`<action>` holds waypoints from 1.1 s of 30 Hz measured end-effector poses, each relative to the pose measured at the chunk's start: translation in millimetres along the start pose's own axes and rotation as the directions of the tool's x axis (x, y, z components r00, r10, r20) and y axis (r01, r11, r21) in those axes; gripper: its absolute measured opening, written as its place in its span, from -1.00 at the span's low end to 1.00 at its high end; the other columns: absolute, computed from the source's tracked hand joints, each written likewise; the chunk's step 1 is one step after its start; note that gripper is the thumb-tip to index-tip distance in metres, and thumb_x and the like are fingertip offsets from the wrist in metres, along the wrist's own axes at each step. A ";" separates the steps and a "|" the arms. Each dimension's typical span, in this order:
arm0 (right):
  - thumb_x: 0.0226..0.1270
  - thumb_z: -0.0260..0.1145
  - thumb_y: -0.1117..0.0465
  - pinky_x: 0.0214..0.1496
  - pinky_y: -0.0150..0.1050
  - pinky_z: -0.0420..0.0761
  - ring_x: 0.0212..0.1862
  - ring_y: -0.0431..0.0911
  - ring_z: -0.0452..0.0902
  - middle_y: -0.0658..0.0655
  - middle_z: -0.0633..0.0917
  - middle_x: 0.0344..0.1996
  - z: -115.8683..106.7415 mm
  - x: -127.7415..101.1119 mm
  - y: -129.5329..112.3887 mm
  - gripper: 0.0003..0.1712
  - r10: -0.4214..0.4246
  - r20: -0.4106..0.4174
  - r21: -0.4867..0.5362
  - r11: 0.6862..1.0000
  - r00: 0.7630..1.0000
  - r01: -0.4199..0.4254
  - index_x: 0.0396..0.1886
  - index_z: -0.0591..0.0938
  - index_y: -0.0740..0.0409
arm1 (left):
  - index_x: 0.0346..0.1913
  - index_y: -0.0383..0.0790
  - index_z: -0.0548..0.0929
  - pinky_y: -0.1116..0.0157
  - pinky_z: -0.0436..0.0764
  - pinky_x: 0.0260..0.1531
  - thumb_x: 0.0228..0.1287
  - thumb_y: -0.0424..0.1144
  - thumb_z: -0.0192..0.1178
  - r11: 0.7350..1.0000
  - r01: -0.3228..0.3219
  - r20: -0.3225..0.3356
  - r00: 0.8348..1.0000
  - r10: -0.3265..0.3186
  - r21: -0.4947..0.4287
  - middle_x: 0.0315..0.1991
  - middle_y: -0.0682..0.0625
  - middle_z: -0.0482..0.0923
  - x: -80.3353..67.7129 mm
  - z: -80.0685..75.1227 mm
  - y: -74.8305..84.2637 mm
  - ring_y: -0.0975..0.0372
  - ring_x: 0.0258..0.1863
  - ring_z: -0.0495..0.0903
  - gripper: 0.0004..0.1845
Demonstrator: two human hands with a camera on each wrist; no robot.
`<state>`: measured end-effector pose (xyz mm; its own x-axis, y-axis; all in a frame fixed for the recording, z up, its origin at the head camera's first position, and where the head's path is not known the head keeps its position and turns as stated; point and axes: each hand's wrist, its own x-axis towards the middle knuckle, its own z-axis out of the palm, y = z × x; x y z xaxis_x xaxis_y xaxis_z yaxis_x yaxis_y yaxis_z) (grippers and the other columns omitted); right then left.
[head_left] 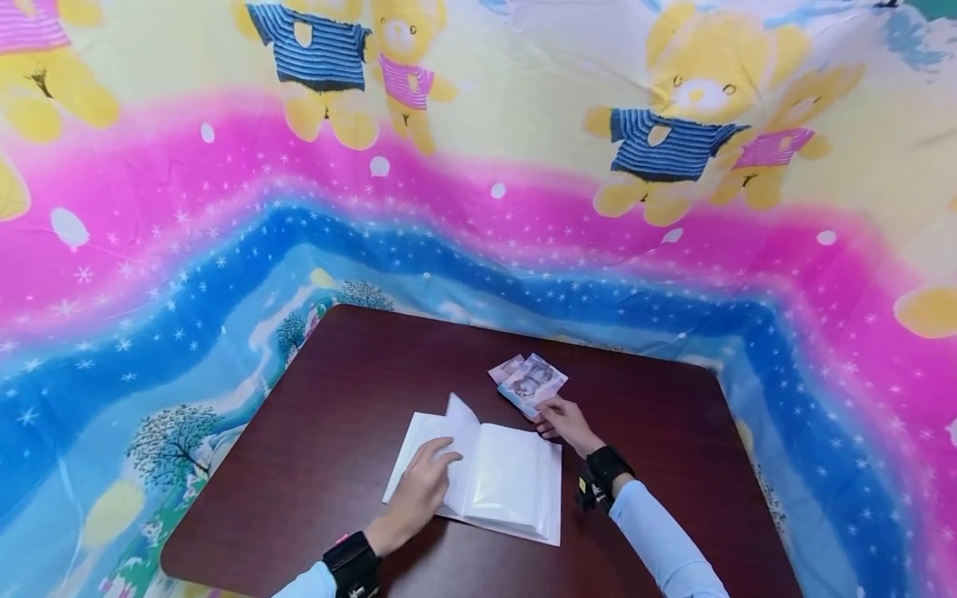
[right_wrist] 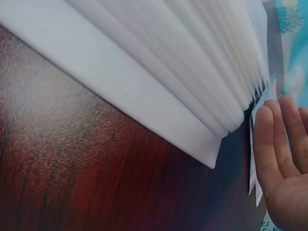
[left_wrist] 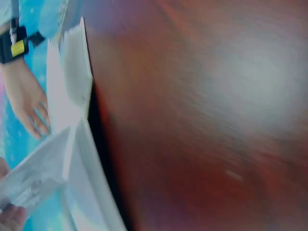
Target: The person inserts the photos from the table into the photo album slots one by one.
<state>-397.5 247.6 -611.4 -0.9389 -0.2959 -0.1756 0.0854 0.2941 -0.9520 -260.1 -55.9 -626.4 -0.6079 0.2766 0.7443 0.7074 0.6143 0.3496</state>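
A white album (head_left: 512, 473) lies spread on the table with one of its leaves, a clear-sleeved page (head_left: 462, 419), standing up from the left side. My left hand (head_left: 422, 482) is at that page; in the left wrist view its thumb (left_wrist: 13, 219) and a finger lie on either side of the page (left_wrist: 41, 166). Beyond the album's right corner is a small pile of printed picture cards (head_left: 532, 380), pinkish and blue. My right hand (head_left: 566, 423) touches the near edge of the pile, its fingers (right_wrist: 267, 139) straight in the right wrist view. Its thumb is hidden there.
The dark reddish-brown table (head_left: 359, 365) has rounded corners. A patterned cloth (head_left: 478, 191) with bears and snowflakes hangs behind and along the sides. Several album pages (right_wrist: 192, 62) fan upward beside the right hand.
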 end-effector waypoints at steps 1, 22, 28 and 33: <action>0.59 0.03 0.29 -0.09 -0.05 0.68 -0.11 0.29 0.62 0.54 0.61 -0.07 0.4 0.1 0.7 -0.63 0.013 -0.014 -0.005 1.000 1.000 -0.013 0.19 0.48 0.50 | -0.07 -0.26 0.65 0.07 0.57 -0.01 -0.08 -0.64 0.18 1.000 0.025 -0.010 1.000 -0.025 0.010 0.07 -0.29 0.54 -4.5 -2.4 -4.1 -0.07 0.08 0.54 -0.56; 0.41 0.28 0.28 -0.27 -0.16 0.61 -0.28 0.00 0.62 0.14 0.70 -0.26 16.7 -2.4 11.5 -0.77 0.056 -0.173 -0.267 0.958 0.983 -0.102 -0.04 0.67 0.33 | 0.26 -0.16 0.54 -0.24 0.35 0.19 0.28 0.05 0.31 0.991 -0.133 0.519 0.845 0.130 -0.032 0.28 -0.27 0.45 8.8 33.5 11.9 -0.18 0.31 0.37 -0.43; 0.47 0.23 0.25 -0.11 -0.07 0.60 -0.15 0.05 0.60 0.17 0.67 -0.17 20.0 -3.6 6.4 -0.74 0.019 -0.096 -0.307 0.951 0.995 -0.047 0.00 0.63 0.35 | 0.27 -0.08 0.56 -0.25 0.35 0.19 0.29 0.12 0.28 0.989 -0.150 0.591 0.798 0.121 0.000 0.35 -0.18 0.41 5.1 39.9 17.4 -0.10 0.38 0.30 -0.43; 0.38 0.32 0.27 -0.30 -0.22 0.53 -0.37 -0.09 0.54 0.08 0.64 -0.40 22.6 6.9 15.4 -0.80 -0.021 -0.283 -0.374 0.923 0.959 -0.091 -0.14 0.64 0.35 | 0.24 -0.08 0.58 -0.25 0.33 0.20 0.31 0.12 0.26 0.988 -0.157 0.587 0.799 0.132 -0.008 0.36 -0.19 0.40 1.3 45.4 18.4 -0.11 0.39 0.27 -0.47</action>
<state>-395.2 229.6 -633.0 -0.9964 -0.0325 -0.0778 0.0392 0.6383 -0.7688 -264.3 -10.6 -644.8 -0.6041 0.7358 0.3061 0.7969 0.5573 0.2330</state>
